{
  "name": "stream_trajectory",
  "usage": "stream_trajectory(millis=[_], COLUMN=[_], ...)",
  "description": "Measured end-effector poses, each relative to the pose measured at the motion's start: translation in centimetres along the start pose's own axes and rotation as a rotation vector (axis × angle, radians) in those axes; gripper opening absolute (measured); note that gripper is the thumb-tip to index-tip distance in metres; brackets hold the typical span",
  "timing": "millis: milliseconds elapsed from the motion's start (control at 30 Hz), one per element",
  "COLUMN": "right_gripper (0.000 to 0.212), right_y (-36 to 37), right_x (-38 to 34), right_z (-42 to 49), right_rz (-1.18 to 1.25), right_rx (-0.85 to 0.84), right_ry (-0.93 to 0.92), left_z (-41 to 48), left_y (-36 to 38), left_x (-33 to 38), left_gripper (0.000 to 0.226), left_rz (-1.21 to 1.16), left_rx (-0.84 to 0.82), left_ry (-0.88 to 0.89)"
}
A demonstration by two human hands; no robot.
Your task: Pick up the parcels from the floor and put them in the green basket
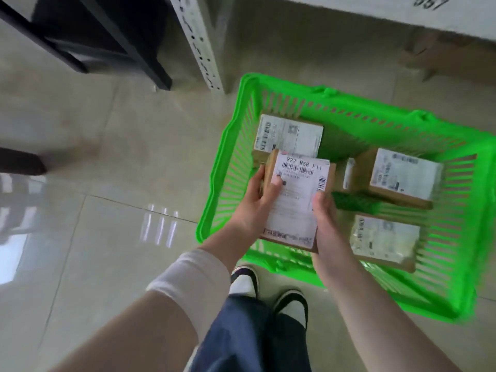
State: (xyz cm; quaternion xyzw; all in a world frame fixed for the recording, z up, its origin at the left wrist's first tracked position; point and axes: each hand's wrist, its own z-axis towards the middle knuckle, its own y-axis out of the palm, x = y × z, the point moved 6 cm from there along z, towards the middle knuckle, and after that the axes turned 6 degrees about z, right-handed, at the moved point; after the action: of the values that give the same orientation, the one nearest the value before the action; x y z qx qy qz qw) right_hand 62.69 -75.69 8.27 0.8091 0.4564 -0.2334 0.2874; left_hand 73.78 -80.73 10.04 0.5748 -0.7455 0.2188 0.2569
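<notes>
A green plastic basket stands on the tiled floor at the right. Over its near left part I hold a brown cardboard parcel with a white shipping label. My left hand grips its left edge, thumb on the label. On the parcel's right edge my right hand grips it too. Inside the basket lie three labelled parcels: one at the far left, one at the right and one at the near right.
A white perforated shelf upright and a black frame stand behind the basket at the left. A pale box lies along the top. My shoes are just in front of the basket. Glossy floor tiles spread to the left.
</notes>
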Motion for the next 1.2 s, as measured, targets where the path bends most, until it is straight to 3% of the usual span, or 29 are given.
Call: stream_trajectory(millis=[300, 533, 700, 800, 900, 1000, 1100, 1200], right_gripper=[0.088, 0.087, 0.103, 0.093, 0.083, 0.085, 0.099, 0.123], right_y=[-2.0, -2.1, -3.1, -3.6, -3.9, -3.8, -4.2, -4.5], right_x=[4.8, 4.0, 3.1, 2.5, 1.2, 0.1, -0.4, 0.4], right_z=[3.6, 4.1, 4.2, 3.6, 3.6, 4.1, 4.4, 4.1], right_rz=[0.044, -0.006, -0.066, -0.111, -0.190, -0.275, -0.271, -0.135], right_rx=[-0.018, -0.066, -0.089, -0.123, -0.167, -0.207, -0.112, 0.013], right_ry=[0.130, 0.166, 0.222, 0.267, 0.287, 0.315, 0.295, 0.292], left_z=[4.5, 6.1, 5.5, 5.0, 4.8, 4.9, 4.8, 3.6], left_y=[0.1, 0.0, -0.4, -0.9, -1.3, -1.6, -1.7, -1.9], left_x=[-4.1, -3.6, -3.1, -3.3, -3.1, -2.9, -3.2, -4.1], left_gripper=[0.054, 0.061, 0.057, 0.044, 0.059, 0.056, 0.035, 0.040], left_rz=[0.159, 0.097, -0.003, -0.043, -0.014, -0.052, -0.101, -0.192], left_rx=[-0.001, 0.069, 0.054, 0.034, 0.006, -0.003, 0.018, 0.079], left_ry=[-0.066, -0.097, -0.020, -0.054, -0.072, -0.115, -0.147, -0.188])
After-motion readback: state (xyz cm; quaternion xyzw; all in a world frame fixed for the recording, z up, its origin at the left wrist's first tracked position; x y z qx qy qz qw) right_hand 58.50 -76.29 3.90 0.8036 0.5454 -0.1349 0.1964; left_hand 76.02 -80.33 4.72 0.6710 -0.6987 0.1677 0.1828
